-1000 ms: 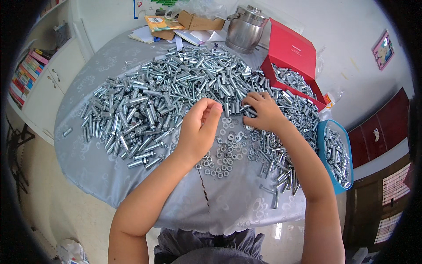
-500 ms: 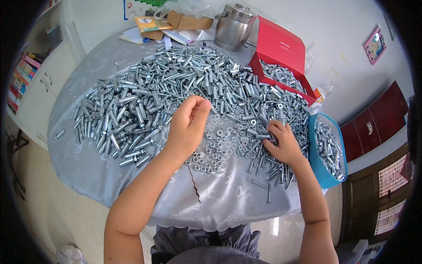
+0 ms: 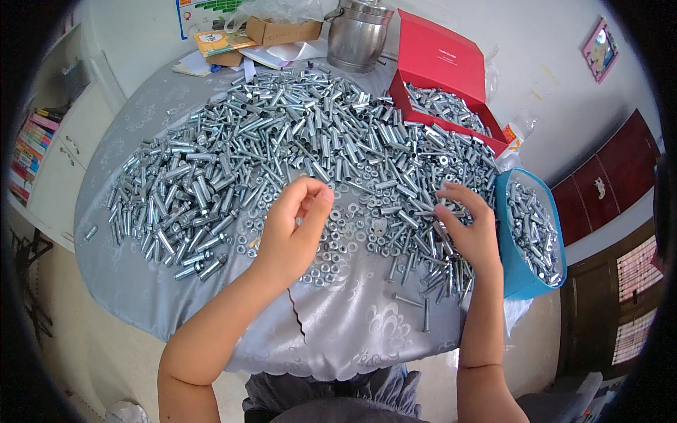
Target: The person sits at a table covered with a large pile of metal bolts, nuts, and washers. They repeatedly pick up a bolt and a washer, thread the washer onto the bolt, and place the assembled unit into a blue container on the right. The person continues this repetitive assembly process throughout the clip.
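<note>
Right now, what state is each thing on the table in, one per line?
Red box: lid up, holds bolts.
Blue tub: open, tilted, holds bolts.
Metal pot: lid on.
Tablecloth: torn near the front edge.
Left hand: fingers pinched together.
Right hand: spread on the bolts.

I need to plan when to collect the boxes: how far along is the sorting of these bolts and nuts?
Done: the red box and blue bin each hold some bolts. In hand: the left hand is curled above the loose nuts, possibly pinching something; the right hand rests on bolts beside the blue bin. Left: the big pile of bolts and sleeves covering the table, so most remains.
</note>
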The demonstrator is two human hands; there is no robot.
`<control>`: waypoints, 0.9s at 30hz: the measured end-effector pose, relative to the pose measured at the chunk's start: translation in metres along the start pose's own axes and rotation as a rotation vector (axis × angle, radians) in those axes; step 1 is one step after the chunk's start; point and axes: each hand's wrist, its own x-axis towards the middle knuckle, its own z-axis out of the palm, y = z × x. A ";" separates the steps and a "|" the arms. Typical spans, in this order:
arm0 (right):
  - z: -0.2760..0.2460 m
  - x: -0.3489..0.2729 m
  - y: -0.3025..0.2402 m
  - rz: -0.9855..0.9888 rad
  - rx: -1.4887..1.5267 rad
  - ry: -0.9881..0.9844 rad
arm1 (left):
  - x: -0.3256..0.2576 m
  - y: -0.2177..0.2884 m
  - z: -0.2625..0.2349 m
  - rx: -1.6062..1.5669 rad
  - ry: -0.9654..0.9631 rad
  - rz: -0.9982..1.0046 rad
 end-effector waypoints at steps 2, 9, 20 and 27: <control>0.008 -0.001 0.003 -0.075 0.031 0.067 | -0.003 0.001 0.001 0.061 -0.038 0.031; 0.022 -0.013 -0.016 -0.274 -0.104 -0.069 | -0.019 0.019 0.013 0.349 -0.228 0.321; 0.031 -0.026 -0.021 -0.354 -0.319 -0.233 | -0.024 0.010 0.023 0.631 -0.294 0.614; 0.035 -0.026 -0.021 -0.399 -0.274 -0.277 | -0.026 0.006 0.024 0.692 -0.331 0.610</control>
